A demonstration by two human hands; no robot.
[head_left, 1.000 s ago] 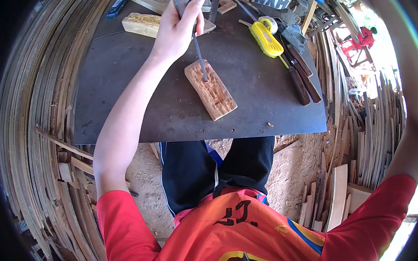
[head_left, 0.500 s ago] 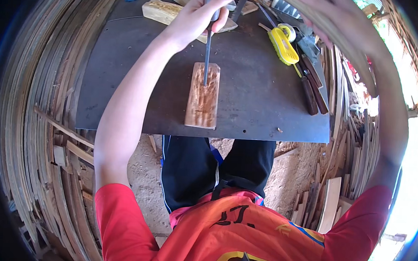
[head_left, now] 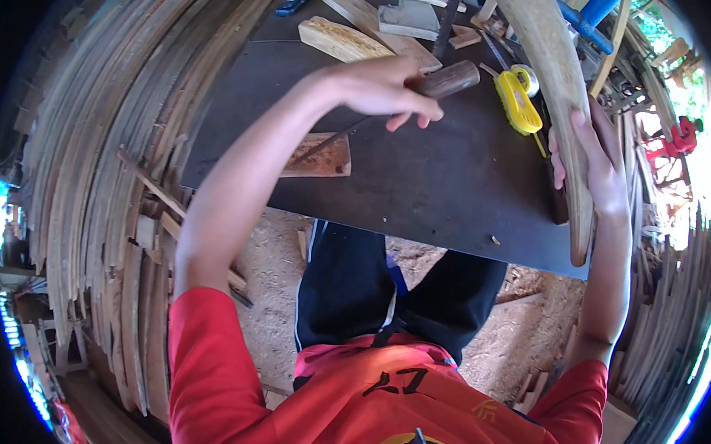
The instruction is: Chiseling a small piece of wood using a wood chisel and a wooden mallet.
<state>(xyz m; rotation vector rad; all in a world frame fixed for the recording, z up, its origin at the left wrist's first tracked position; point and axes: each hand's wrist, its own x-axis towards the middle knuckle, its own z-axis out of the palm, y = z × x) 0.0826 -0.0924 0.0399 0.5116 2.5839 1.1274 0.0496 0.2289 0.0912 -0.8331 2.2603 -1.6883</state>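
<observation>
A chisel's round wooden handle (head_left: 450,79) is in my left hand (head_left: 385,88), the fingers wrapped round it. The chisel tilts low, its thin blade running down leftward onto a brown wooden block (head_left: 336,156) with a rough, hollowed face. My left forearm hides the left end of that block. At the table's right side, my right hand (head_left: 600,165) grips a long, thick wooden club (head_left: 549,60), which tapers toward me and points away past the far edge. Below it, a dark tool is mostly covered by the club and hand.
On the dark table (head_left: 444,186) lie a yellow brush (head_left: 519,104), a tape roll (head_left: 527,79), a pale wood piece (head_left: 340,40), a grey block (head_left: 409,20) and a blue object (head_left: 294,3). Wood strips (head_left: 98,131) are stacked at left, more at right. A blue bar (head_left: 594,18) stands at far right.
The chisel has gone from upright to tilted, its handle swung right. The block has turned from lengthwise to crosswise and sits farther left. My right hand has come down with the club.
</observation>
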